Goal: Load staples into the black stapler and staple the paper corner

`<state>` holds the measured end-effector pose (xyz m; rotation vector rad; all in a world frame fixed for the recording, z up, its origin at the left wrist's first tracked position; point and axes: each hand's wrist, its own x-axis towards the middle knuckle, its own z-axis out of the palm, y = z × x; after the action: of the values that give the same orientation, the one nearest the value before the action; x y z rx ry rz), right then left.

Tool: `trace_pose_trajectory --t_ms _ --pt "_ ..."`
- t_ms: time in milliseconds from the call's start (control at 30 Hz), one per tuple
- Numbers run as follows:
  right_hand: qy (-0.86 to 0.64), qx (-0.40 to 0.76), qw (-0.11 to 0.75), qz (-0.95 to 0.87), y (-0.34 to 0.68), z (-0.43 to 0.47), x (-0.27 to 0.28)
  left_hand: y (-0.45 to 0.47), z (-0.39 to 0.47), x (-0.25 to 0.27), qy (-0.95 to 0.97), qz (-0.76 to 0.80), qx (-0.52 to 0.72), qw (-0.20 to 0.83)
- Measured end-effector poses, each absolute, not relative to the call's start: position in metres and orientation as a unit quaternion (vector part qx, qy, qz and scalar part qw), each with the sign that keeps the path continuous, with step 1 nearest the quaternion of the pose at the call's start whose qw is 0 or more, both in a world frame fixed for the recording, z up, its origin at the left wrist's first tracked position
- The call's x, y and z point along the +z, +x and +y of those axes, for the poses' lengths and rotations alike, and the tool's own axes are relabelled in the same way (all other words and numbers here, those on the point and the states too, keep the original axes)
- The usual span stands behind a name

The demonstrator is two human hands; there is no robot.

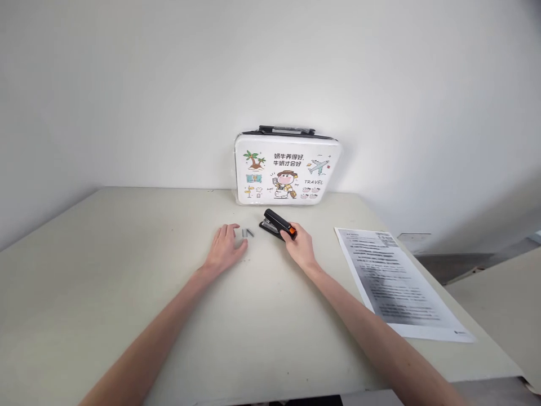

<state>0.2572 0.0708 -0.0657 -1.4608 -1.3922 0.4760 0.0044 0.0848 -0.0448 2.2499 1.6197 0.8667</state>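
Observation:
A black stapler point(275, 221) with an orange part at its rear sits at the middle of the table. My right hand point(301, 245) grips its rear end, thumb on the near side. Its front end points to the far left. To the left of it lie small strips of staples point(247, 232) on the tabletop. My left hand point(226, 247) is beside these strips, its thumb and fingers apart and curved around their left side. I see nothing held in it.
A white case point(287, 169) with cartoon travel prints and a black handle leans upright against the wall. On the right, a printed sheet of paper point(393, 276) lies near the edge of the pale table point(105, 270). Another table surface point(499, 293) stands beyond that edge.

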Motion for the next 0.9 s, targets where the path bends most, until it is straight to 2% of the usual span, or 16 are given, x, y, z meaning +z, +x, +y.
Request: trace_pose_trajectory --t_ms 267,533,633,733,900 --pt "-0.619 0.187 0.502 -0.574 0.305 0.05 -0.062 0.008 0.101 -0.052 0.803 0.543 0.241 0.046" --pt "-0.609 0.187 0.506 -0.582 0.305 0.048 -0.067 0.011 0.095 -0.043 0.79 0.545 0.273 0.072" --pt "-0.595 0.194 0.502 -0.598 0.3 0.061 -0.069 0.014 0.084 -0.035 0.742 0.57 0.329 0.132" --pt "-0.568 0.211 0.492 -0.626 0.286 0.087 -0.068 0.022 0.061 -0.027 0.683 0.585 0.365 0.242" --pt "-0.501 0.248 0.462 -0.688 0.243 0.138 -0.059 0.05 0.02 -0.014 0.65 0.495 0.367 0.445"
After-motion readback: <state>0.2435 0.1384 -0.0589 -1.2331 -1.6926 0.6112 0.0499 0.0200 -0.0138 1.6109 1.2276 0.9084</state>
